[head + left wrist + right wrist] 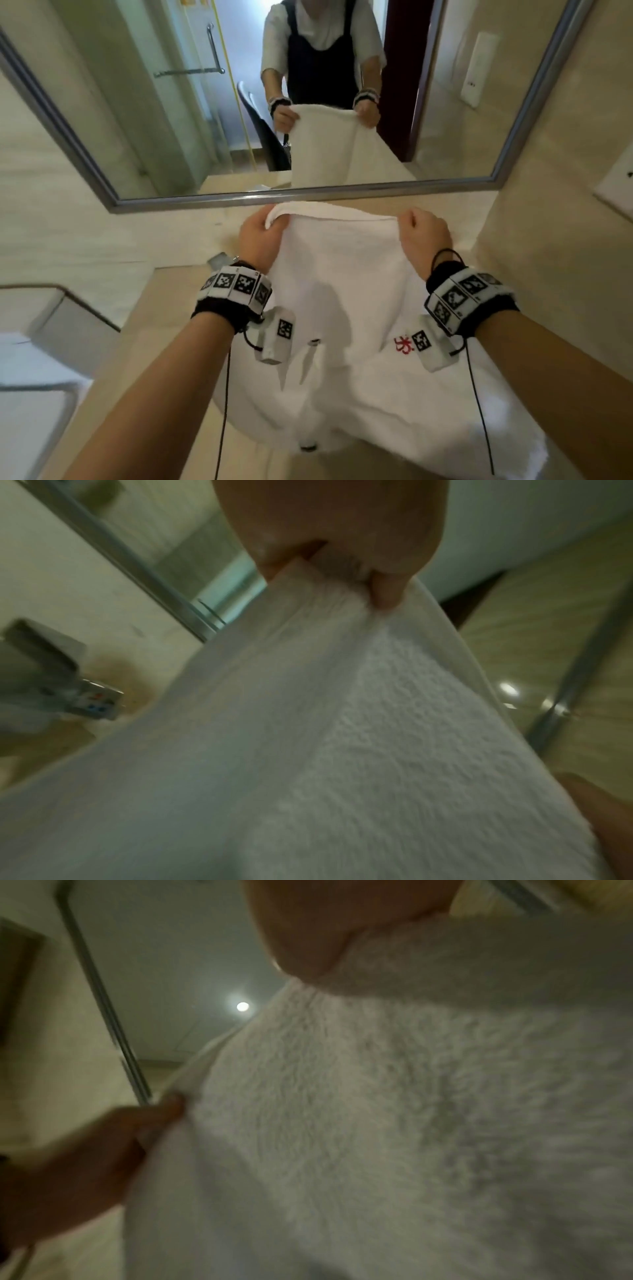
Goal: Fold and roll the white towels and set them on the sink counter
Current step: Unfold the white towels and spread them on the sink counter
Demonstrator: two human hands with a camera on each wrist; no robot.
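A beige stone sink counter (164, 342) runs below a wall of pale marbled tile, and a large mirror (171, 120) in a grey metal frame fills the wall from ten to two o'clock in the head view. The mirror reflects a glass shower door with a metal handle, a dark chair, and the person standing in a dark pinafore over a light shirt. At eight o'clock a white toilet tank (37, 342) sits beside the counter; a pale wall plate (479, 68) hangs at two o'clock. One white towel (342, 308) is in view, marked with red embroidered characters near its right side, and there are two hands, each wrist wearing a band of black-and-white coded tags with a small white camera box hanging beneath. The towel's lower part lies heaped on the counter from five to seven o'clock, while its upper edge is lifted toward twelve o'clock, stretched between the hands just below the mirror frame. The left hand (258, 236) pinches the top left corner, fingers curled over the hem; the left wrist view shows the fingertips (387, 593) clamping folded cloth. The right hand (423, 236) grips the top right corner in a closed fist. The right wrist view is blurred, filled mostly by terry pile, with the left hand visible at its eight o'clock.
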